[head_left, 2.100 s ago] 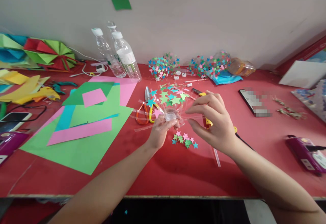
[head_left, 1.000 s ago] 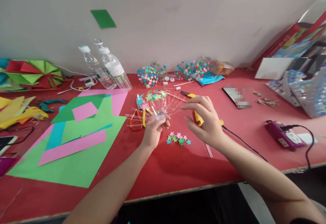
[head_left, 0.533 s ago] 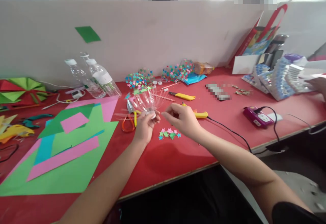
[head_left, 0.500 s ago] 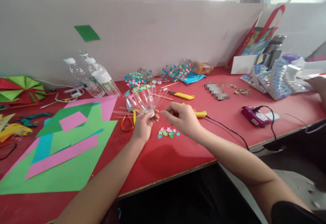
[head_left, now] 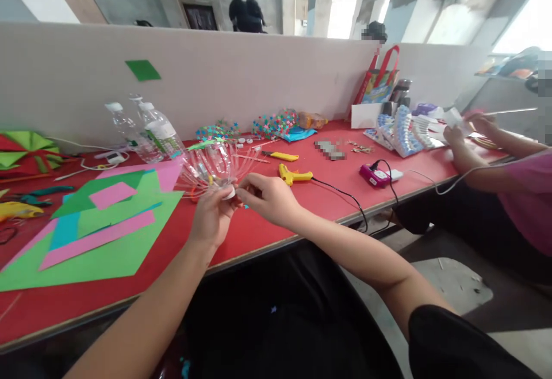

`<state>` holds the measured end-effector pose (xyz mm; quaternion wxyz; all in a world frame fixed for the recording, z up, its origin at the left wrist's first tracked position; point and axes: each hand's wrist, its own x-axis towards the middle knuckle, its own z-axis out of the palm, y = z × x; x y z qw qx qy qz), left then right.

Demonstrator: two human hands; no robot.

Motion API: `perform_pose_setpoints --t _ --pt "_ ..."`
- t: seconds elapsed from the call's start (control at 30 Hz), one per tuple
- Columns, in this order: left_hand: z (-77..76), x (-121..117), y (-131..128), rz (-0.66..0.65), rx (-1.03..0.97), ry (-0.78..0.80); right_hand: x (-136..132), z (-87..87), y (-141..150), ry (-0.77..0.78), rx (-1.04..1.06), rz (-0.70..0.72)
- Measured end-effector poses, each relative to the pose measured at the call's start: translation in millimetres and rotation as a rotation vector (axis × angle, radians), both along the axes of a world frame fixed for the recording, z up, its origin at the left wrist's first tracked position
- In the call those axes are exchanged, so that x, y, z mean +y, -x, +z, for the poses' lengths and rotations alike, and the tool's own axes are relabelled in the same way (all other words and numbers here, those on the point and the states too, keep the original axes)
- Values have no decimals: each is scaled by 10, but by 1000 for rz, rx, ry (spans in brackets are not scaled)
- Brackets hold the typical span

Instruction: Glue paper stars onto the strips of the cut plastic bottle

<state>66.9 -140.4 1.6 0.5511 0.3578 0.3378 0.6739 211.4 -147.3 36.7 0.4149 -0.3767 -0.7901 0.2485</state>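
Note:
My left hand [head_left: 210, 213] is closed around the neck end of a clear plastic bottle [head_left: 215, 163] cut into many thin strips. The strips fan out away from me, and some carry green stars at their far ends. Its white cap [head_left: 231, 193] faces my right side. Close against the cap, my right hand [head_left: 272, 199] is pinched; whatever sits between its fingertips is too small or hidden to make out. The paper stars on the table are mostly covered by my hands. Beyond my right hand lies a yellow glue gun [head_left: 295, 175].
A yellow box cutter [head_left: 282, 156] lies behind the glue gun, whose cord crosses the table edge near a purple power socket [head_left: 374, 176]. Coloured paper sheets [head_left: 150, 247] spread at left, with plastic bottles [head_left: 161, 129] behind. A co-worker's hands [head_left: 470, 129] work at the far right.
My view has swung right and upward, bringing the co-worker into sight. My right hand has come in to the cap of the bottle my left hand still holds.

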Motion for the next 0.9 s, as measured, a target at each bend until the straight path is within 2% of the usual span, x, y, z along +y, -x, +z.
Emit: perform_pose_setpoints --t 0.17,0.3,0.4,0.5,0.6,0.63,0.7,0.8,0.9 --pt "265 -471 -108 -61 19 -19 -412 266 -147 -74 3 37" --pt "366 -625 -241 -55 31 -49 -563 383 -257 -130 9 51" --pt "304 -681 -351 -54 32 -99 -626 334 -312 -134 50 26" --pt "137 -747 -412 -49 44 -125 -705 199 -337 -111 93 12" --pt "-23 -836 -416 3 30 -94 -794 59 -325 -90 142 18" --pt "-53 -869 -412 57 2 -85 -827 27 -314 -89 161 19" --pt "-71 -933 -408 51 -6 -22 -896 0 -287 -111 203 21" --pt "-41 -990 -411 22 18 -16 -978 34 -264 -292 269 -77" --pt "-29 -995 -410 -9 34 -15 -978 86 -263 -550 212 -273"
